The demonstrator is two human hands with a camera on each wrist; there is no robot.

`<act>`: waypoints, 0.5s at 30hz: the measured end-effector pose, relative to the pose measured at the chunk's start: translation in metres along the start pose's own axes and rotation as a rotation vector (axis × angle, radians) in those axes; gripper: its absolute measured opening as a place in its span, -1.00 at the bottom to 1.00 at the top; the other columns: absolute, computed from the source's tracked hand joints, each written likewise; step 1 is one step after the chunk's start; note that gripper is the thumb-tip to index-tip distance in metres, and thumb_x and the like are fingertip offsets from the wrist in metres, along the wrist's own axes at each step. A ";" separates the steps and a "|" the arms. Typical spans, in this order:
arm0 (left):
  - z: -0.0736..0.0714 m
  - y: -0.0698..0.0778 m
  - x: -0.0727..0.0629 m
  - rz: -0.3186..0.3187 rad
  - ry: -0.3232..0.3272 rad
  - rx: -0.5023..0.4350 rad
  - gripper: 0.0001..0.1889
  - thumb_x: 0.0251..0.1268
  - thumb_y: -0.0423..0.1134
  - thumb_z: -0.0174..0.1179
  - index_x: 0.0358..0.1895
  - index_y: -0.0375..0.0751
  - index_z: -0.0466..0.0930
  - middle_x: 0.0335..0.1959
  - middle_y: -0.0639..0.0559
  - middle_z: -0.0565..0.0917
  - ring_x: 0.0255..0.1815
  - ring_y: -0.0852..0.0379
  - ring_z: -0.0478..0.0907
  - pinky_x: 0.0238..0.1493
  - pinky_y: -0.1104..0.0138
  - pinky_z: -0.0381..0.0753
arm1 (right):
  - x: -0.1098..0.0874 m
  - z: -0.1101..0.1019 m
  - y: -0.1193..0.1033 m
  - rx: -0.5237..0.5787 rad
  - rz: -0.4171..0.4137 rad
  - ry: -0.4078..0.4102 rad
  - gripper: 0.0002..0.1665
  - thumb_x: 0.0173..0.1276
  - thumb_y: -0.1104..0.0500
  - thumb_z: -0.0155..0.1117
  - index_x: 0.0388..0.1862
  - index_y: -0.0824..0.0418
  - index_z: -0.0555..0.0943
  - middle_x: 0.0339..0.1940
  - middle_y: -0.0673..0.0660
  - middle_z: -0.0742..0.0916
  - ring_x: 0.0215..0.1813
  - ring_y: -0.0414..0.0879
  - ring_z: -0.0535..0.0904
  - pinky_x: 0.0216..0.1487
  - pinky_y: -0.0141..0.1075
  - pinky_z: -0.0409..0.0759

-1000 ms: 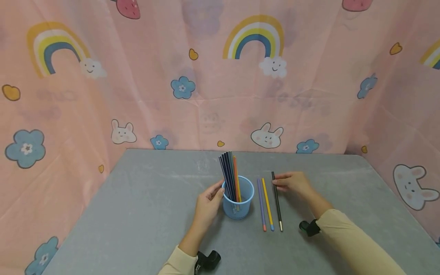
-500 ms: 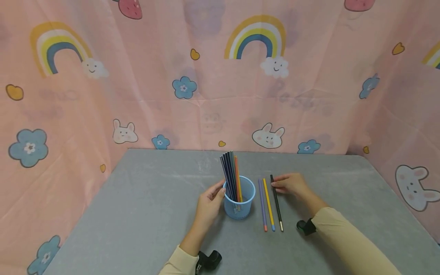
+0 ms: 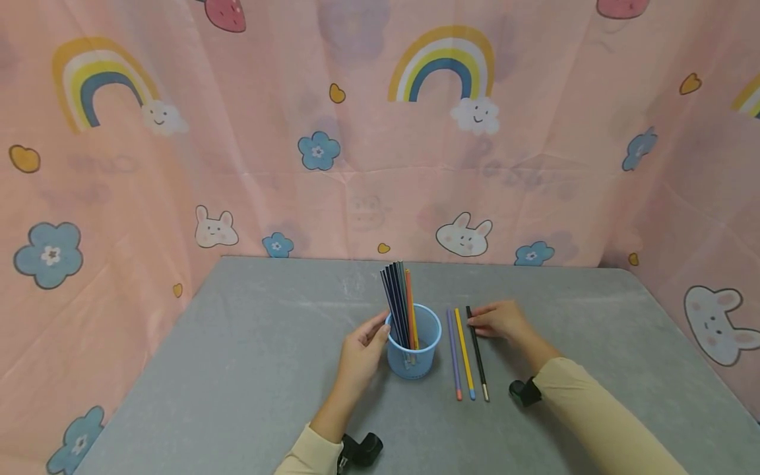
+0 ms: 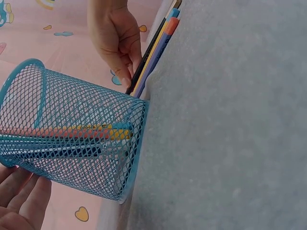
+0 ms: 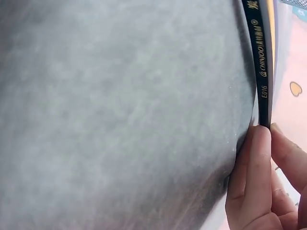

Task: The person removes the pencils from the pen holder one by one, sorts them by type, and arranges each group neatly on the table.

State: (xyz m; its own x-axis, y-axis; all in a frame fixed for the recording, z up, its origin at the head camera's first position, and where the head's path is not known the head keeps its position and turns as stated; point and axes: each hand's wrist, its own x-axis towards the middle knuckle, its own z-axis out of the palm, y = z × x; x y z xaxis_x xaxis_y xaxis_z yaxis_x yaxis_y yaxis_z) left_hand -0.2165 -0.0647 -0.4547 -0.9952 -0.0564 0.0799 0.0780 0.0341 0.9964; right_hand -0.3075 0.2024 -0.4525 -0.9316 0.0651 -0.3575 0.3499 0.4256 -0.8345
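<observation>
A light blue mesh pencil cup point(image 3: 412, 363) stands upright on the grey table. Several dark pencils point(image 3: 396, 307) and an orange and a yellow one lean inside it. My left hand point(image 3: 359, 356) holds the cup's left side near the rim; in the left wrist view its fingers point(image 4: 33, 199) touch the mesh. Right of the cup, a purple pencil point(image 3: 454, 356) and a yellow pencil point(image 3: 464, 353) lie side by side. Beside them, my right hand point(image 3: 501, 320) pinches the far end of a black pencil point(image 3: 477, 353) between thumb and fingers. Gold lettering marks this pencil point(image 5: 261, 62) in the right wrist view.
The grey table point(image 3: 267, 369) stretches around the cup to both sides. Behind it hangs a pink patterned cloth point(image 3: 368, 191), which also covers both sides. Dark wrist cameras sit below the left wrist point(image 3: 362, 450) and right wrist point(image 3: 525, 392).
The right hand has moved slightly left and nearer, bringing the black pencil's far end closer to the yellow pencil. The left hand and the cup stay together in place.
</observation>
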 end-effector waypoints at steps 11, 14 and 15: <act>0.000 0.000 0.000 0.004 -0.005 0.003 -0.63 0.50 -0.30 0.09 0.28 -0.36 0.52 0.24 -0.27 0.61 0.29 -0.12 0.55 0.26 0.26 0.62 | 0.002 0.007 -0.001 -0.102 -0.047 0.062 -0.69 0.31 0.30 0.37 -0.03 0.47 0.66 -0.18 0.31 0.76 -0.46 -0.24 0.63 -0.38 -0.43 0.72; 0.000 -0.001 0.000 0.010 -0.005 0.002 -0.63 0.50 -0.31 0.08 0.27 -0.37 0.52 0.24 -0.28 0.61 0.29 -0.13 0.55 0.24 0.30 0.62 | -0.004 0.007 -0.005 -0.052 -0.095 0.070 -0.67 0.38 0.24 0.32 0.03 0.45 0.64 -0.08 0.33 0.75 -0.35 -0.22 0.66 -0.30 -0.42 0.74; 0.000 0.000 0.001 0.010 -0.003 0.001 -0.63 0.50 -0.32 0.09 0.27 -0.38 0.52 0.23 -0.28 0.61 0.28 -0.13 0.56 0.23 0.31 0.63 | -0.007 0.006 -0.007 -0.024 -0.119 0.065 -0.66 0.40 0.23 0.30 0.05 0.44 0.63 -0.03 0.34 0.74 -0.30 -0.22 0.67 -0.25 -0.41 0.75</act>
State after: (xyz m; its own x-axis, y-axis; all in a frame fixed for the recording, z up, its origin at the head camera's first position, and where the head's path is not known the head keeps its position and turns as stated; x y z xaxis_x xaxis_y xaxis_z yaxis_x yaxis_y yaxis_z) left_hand -0.2171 -0.0648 -0.4549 -0.9945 -0.0528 0.0901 0.0883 0.0354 0.9955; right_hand -0.3033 0.1934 -0.4466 -0.9710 0.0714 -0.2280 0.2352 0.4550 -0.8589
